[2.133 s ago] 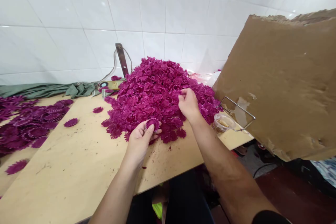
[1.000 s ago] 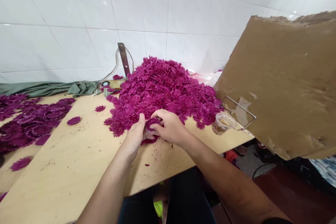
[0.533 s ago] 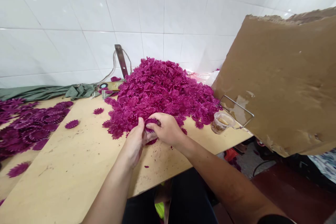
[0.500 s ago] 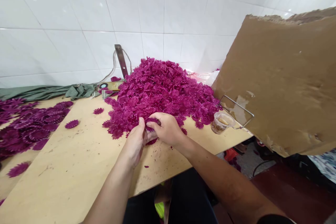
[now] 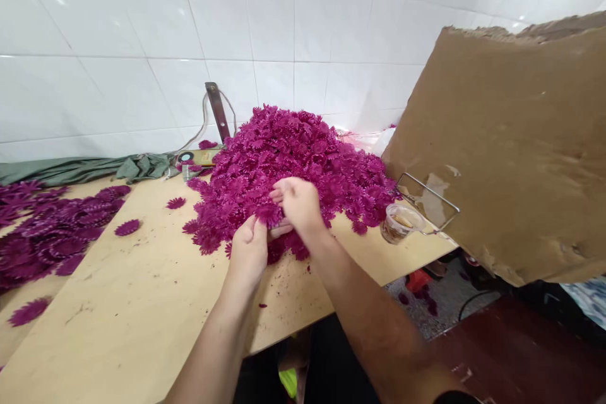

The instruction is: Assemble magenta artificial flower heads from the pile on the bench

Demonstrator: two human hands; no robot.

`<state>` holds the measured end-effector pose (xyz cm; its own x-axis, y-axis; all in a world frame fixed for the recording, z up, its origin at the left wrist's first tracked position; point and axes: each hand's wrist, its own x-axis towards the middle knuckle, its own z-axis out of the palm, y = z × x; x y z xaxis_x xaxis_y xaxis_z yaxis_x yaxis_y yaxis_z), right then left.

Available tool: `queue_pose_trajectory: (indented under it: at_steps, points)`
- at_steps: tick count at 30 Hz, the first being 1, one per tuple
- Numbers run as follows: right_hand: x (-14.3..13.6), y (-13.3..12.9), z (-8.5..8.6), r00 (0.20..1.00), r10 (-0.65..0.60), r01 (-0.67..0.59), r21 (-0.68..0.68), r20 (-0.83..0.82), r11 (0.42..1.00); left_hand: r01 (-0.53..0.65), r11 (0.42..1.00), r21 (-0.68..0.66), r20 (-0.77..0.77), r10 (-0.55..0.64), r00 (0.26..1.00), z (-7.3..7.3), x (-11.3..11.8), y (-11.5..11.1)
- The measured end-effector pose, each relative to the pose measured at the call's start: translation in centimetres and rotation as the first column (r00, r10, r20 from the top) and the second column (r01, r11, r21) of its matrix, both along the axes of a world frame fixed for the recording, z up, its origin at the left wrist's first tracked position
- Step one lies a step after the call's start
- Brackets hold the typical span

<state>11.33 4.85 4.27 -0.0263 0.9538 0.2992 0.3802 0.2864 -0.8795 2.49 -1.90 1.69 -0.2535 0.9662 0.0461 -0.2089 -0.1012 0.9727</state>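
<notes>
My left hand pinches a magenta fabric-like flower head between thumb and fingers, and its fingers reach beneath the petals. Just above and to the right is my right hand, blurred by motion. Its fingers curl toward the flower, but whether they grip anything is unclear. Behind both hands rises a big heap of similar flower heads, and some of the heap lies right under the right wrist.
A second pile of flower heads lies on the left, with single ones on the tabletop. A plastic cup stands at the right edge beside a wire frame and a large cardboard piece. Green cloth runs along the wall.
My right hand has lifted up and away from the flower, toward the heap. My left hand still holds the flower head, which now shows more fully.
</notes>
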Motion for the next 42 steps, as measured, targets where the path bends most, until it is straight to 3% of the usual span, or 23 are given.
queue_pose_trajectory:
  at_steps: [2, 4, 7, 9, 11, 13, 16, 19, 21, 23, 26, 29, 31, 32, 35, 37, 40, 42]
  points:
    - [0.8, 0.4, 0.4, 0.992, 0.010, -0.018, -0.066, -0.127, 0.998, 0.014, 0.999, -0.035, -0.014, -0.015, 1.000, 0.2, -0.3, -0.3]
    - [1.4, -0.2, 0.5, 0.987, 0.119, -0.113, 0.065, -0.106, 0.991, 0.026, 0.996, -0.088, -0.038, -0.029, 0.999, 0.2, -0.9, -0.4]
    - [1.5, -2.2, 0.0, 0.957, 0.246, -0.281, 0.280, 0.154, 0.918, -0.039, 0.997, -0.074, -0.148, 0.028, 0.989, 0.0, -1.8, -0.2]
    - [1.3, -3.2, -0.5, 0.919, 0.234, -0.343, 0.353, 0.317, 0.871, -0.063, 0.997, -0.041, -0.201, 0.053, 0.978, -0.2, -2.2, 0.0]
    - [1.0, -3.6, -0.7, 0.877, 0.195, -0.369, 0.355, 0.439, 0.859, -0.002, 0.998, -0.060, -0.189, -0.010, 0.982, -0.2, -2.2, 0.0]
    - [0.5, -3.6, -0.6, 0.836, 0.124, -0.332, 0.312, 0.534, 0.890, 0.058, 0.995, -0.083, -0.177, -0.072, 0.982, -0.1, -1.9, -0.1]
    - [-0.3, -3.2, -0.1, 0.820, -0.008, -0.200, 0.301, 0.572, 0.932, -0.010, 1.000, -0.025, -0.285, 0.002, 0.959, 0.3, -1.4, -0.3]
    - [-0.2, -1.0, 0.5, 0.864, -0.152, -0.007, 0.313, 0.480, 0.950, -0.109, 0.994, 0.017, -0.394, 0.107, 0.913, 0.8, -1.3, -0.9]
    - [0.8, 1.3, 1.1, 0.882, -0.263, 0.181, 0.234, 0.392, 0.955, -0.124, 0.992, 0.008, -0.401, 0.117, 0.909, 1.1, -1.5, -1.6]
    - [1.9, 3.3, 1.8, 0.905, -0.281, 0.245, 0.148, 0.321, 0.958, -0.110, 0.994, -0.015, -0.344, 0.098, 0.934, 1.3, -1.9, -2.0]
    - [2.7, 3.5, 2.4, 0.949, -0.176, 0.142, 0.146, 0.263, 0.979, -0.104, 0.992, -0.067, -0.217, 0.088, 0.972, 1.4, -2.6, -1.9]
    - [1.9, 0.6, 2.1, 0.972, 0.137, -0.153, 0.073, 0.188, 0.985, -0.078, 0.995, -0.066, -0.194, 0.064, 0.979, 1.1, -2.9, -1.2]
    - [1.0, -1.6, 1.3, 0.898, 0.418, -0.418, -0.032, 0.136, 0.908, -0.051, 0.998, -0.040, -0.211, 0.041, 0.977, 0.7, -2.9, -0.9]
    - [0.5, -2.4, 0.8, 0.874, 0.470, -0.468, -0.049, 0.120, 0.882, -0.043, 0.998, -0.036, -0.210, 0.035, 0.977, 0.6, -2.8, -0.9]
    - [-0.5, -3.6, -0.5, 0.901, 0.422, -0.425, 0.007, 0.101, 0.905, -0.068, 0.994, -0.088, -0.083, 0.061, 0.995, 0.4, -2.3, -0.8]
    - [-1.1, -3.9, -1.0, 0.929, 0.350, -0.360, 0.077, 0.117, 0.930, -0.068, 0.983, -0.170, 0.140, 0.093, 0.986, 0.7, -1.8, -0.8]
    - [-1.8, -4.8, -1.4, 0.949, 0.233, -0.276, 0.202, 0.214, 0.940, 0.046, 0.974, -0.220, 0.515, 0.076, 0.854, 1.4, -0.8, -0.3]
    - [-1.9, -5.4, -1.5, 0.951, 0.152, -0.223, 0.258, 0.268, 0.940, 0.122, 0.975, -0.188, 0.653, 0.032, 0.757, 1.9, -0.1, 0.1]
